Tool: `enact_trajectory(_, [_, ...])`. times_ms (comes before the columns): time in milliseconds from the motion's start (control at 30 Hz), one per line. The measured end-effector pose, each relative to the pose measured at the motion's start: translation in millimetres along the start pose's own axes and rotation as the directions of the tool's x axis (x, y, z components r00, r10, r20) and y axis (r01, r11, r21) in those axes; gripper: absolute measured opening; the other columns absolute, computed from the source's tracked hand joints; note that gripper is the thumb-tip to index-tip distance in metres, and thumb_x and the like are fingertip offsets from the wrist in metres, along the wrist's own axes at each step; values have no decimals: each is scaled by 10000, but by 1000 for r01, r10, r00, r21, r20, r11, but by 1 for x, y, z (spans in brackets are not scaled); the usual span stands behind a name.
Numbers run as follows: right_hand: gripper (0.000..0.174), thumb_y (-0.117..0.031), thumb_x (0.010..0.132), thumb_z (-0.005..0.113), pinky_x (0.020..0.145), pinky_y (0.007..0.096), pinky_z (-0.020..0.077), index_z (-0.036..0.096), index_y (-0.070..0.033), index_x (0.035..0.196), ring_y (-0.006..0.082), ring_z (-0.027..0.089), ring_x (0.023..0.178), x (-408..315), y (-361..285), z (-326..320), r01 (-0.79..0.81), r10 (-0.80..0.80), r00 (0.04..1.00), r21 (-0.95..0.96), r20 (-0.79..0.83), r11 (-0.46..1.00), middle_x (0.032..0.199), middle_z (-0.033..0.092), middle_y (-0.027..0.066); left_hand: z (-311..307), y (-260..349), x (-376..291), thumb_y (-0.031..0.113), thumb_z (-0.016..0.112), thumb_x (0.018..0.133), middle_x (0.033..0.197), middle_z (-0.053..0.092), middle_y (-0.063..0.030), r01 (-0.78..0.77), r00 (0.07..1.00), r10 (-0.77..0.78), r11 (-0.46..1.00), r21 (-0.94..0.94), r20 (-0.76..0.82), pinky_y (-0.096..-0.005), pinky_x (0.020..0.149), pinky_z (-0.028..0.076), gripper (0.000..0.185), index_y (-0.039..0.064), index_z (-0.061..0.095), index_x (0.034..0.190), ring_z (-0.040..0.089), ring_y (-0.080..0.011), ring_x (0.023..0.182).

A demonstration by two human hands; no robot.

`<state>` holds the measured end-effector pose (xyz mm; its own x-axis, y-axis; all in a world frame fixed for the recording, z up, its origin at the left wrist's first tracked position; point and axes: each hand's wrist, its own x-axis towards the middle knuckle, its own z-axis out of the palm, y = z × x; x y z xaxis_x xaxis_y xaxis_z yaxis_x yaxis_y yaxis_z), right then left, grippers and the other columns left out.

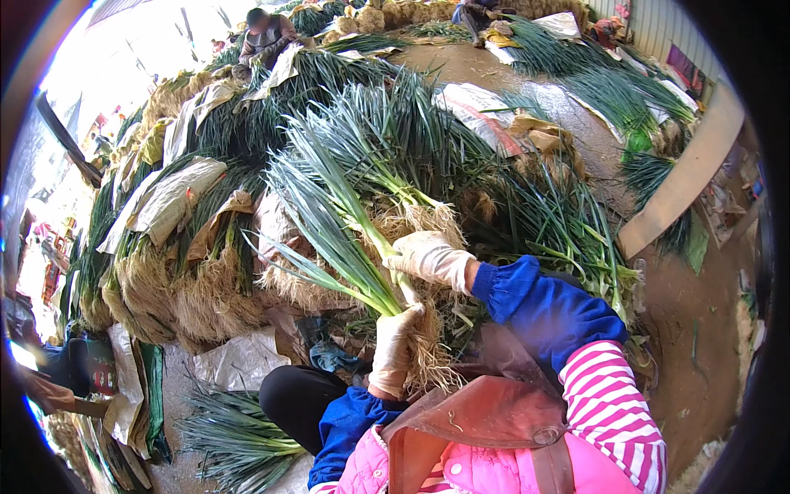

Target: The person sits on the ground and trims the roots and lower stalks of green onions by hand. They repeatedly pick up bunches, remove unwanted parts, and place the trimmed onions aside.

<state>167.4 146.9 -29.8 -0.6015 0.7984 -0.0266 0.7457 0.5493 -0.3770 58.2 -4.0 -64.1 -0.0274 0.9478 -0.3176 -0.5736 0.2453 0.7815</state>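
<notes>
My left hand (395, 346), in a pale work glove, grips a bunch of green onions (355, 259) low down by the roots. Tangled pale roots (435, 358) hang from the bunch beside that glove, over my lap. My right hand (432, 259), gloved too, closes around a thick green onion stalk (376, 238) just above the left. The leaves fan out up and to the left. Right behind them lies a heap of green onions (401, 136) with roots towards me. A brown apron (487, 410) covers my lap.
Rooty bundles under woven sacks (176, 197) are piled at the left. Trimmed-looking green onions (247, 432) lie on the floor by my left knee. Loose leaves (561, 216) heap up at my right. A long tan board (685, 173) slants at the right. A person (265, 40) sits behind the pile.
</notes>
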Motion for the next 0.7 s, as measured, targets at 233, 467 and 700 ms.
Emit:
enact_trajectory(233, [532, -570, 901, 568, 813, 452, 498, 699, -67, 1009, 361, 669, 922, 1, -7, 5, -92, 88, 993, 46, 76, 995, 929, 707, 160, 0, -2, 1, 76, 707, 845, 794, 630, 11, -11, 999, 14, 996, 89, -40, -228, 593, 455, 130, 13, 664, 949, 567, -83, 647])
enact_trajectory(467, [424, -475, 907, 582, 794, 449, 514, 726, -78, 942, 341, 691, 881, 6, -1, 15, -65, 63, 997, 42, 42, 997, 878, 721, 138, -6, -9, 7, 84, 729, 823, 777, 648, -1, -17, 996, 33, 983, 185, -81, -236, 586, 463, 150, 6, 669, 936, 579, -88, 634])
enact_trajectory(700, [378, -433, 926, 567, 765, 447, 506, 718, -88, 910, 343, 679, 834, 7, 5, 24, -37, 33, 998, 88, 50, 995, 843, 710, 129, -8, -9, 9, 117, 737, 819, 763, 641, 0, -27, 992, 61, 959, 282, -114, -250, 566, 444, 162, 3, 670, 913, 555, -93, 603])
